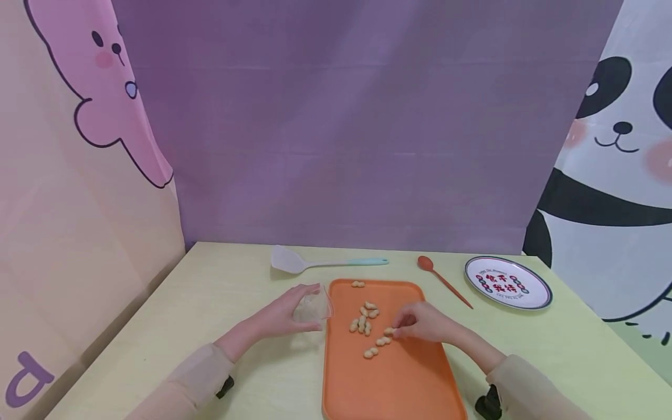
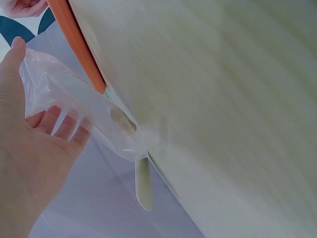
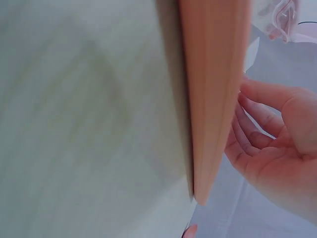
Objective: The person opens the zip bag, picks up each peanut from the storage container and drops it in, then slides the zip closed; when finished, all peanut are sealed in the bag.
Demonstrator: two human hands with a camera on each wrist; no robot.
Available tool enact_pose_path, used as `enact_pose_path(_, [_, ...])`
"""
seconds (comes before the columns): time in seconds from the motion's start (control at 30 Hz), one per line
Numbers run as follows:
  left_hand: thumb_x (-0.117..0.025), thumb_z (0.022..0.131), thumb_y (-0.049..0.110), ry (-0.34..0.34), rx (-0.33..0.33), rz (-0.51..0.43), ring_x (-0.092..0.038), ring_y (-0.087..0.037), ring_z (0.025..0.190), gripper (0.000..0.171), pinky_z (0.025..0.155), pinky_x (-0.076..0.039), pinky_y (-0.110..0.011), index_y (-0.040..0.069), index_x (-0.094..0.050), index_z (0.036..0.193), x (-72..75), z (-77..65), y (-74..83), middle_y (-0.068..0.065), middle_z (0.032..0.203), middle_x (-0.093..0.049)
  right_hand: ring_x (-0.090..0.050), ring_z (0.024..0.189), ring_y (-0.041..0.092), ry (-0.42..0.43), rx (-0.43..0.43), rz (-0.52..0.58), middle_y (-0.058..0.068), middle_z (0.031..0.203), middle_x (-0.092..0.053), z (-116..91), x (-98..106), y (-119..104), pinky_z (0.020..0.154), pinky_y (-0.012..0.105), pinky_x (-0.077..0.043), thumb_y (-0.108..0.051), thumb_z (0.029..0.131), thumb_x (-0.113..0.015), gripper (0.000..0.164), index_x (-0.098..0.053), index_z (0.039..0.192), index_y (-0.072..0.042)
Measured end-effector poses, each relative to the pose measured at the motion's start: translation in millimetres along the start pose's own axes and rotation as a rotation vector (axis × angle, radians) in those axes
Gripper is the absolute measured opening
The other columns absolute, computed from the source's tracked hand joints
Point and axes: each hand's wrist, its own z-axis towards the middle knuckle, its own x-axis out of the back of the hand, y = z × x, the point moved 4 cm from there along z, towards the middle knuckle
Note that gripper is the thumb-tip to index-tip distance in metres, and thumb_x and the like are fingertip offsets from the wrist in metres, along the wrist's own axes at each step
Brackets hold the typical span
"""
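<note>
My left hand (image 1: 277, 315) holds a clear plastic bag (image 1: 312, 307) at the left edge of an orange tray (image 1: 394, 382). Thumb and fingers spread around the bag's opening, which faces the tray. In the left wrist view, one peanut (image 2: 123, 121) shows through the lower part of the bag (image 2: 74, 94). Over the tray, my right hand (image 1: 426, 322) pinches a peanut (image 1: 389, 331) between thumb and fingertips. Right beside it lies another peanut (image 1: 383, 340), and several more peanuts (image 1: 362, 324) are scattered on the tray. The tray's rim hides the right fingertips in the right wrist view.
Behind the tray lies a spatula (image 1: 289, 259) with a white head and pale blue handle. A red spoon (image 1: 446, 283) rests behind and to the right of the tray, beside a white plate (image 1: 508, 282) with red lettering. A purple cloth (image 1: 346, 128) hangs behind the table.
</note>
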Motion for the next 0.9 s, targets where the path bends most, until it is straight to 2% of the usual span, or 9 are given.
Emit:
enact_pose_path(0.23, [-0.072, 0.08, 0.042, -0.013, 0.007, -0.008, -0.039, -0.025, 0.133, 0.082, 0.108, -0.034, -0.043, 0.008, -0.034, 0.144, 0.9, 0.6, 1.1, -0.007, 0.142, -0.044, -0.058, 0.069, 0.005, -0.006, -0.018, 0.015, -0.004, 0.076, -0.068, 3.0, 5.4, -1.8, 0.063, 0.02, -0.049, -0.018, 0.081, -0.072, 0.01, -0.068, 0.084, -0.01])
enact_pose_path(0.53, [-0.073, 0.08, 0.042, -0.013, 0.019, -0.012, -0.039, -0.024, 0.133, 0.082, 0.109, -0.033, -0.042, 0.01, -0.035, 0.144, -1.5, -0.3, -1.8, -0.007, 0.142, -0.044, -0.062, 0.074, 0.006, 0.019, 0.025, 0.048, -0.001, 0.081, -0.069, 12.2, 7.7, -17.5, 0.067, 0.022, -0.051, -0.02, 0.084, -0.07, 0.014, -0.07, 0.09, -0.008])
enact_pose_path(0.7, [-0.073, 0.079, 0.041, -0.014, 0.027, -0.016, -0.038, -0.024, 0.133, 0.082, 0.109, -0.033, -0.042, 0.01, -0.035, 0.144, -1.7, 0.0, -1.1, -0.006, 0.142, -0.044, -0.062, 0.074, 0.006, 0.045, 0.041, 0.019, -0.004, 0.084, -0.07, 19.7, 6.6, -30.2, 0.066, 0.021, -0.049, -0.025, 0.086, -0.068, 0.014, -0.07, 0.092, -0.013])
enact_pose_path(0.9, [-0.073, 0.079, 0.041, -0.017, 0.032, -0.006, -0.038, -0.023, 0.133, 0.082, 0.109, -0.034, -0.041, 0.01, -0.034, 0.144, -2.3, 0.3, -1.0, -0.006, 0.142, -0.044, -0.064, 0.072, 0.016, 0.082, 0.078, 0.013, 0.001, 0.084, -0.07, 32.0, 3.8, -52.0, 0.062, 0.022, -0.048, -0.024, 0.088, -0.066, 0.013, -0.07, 0.094, -0.014])
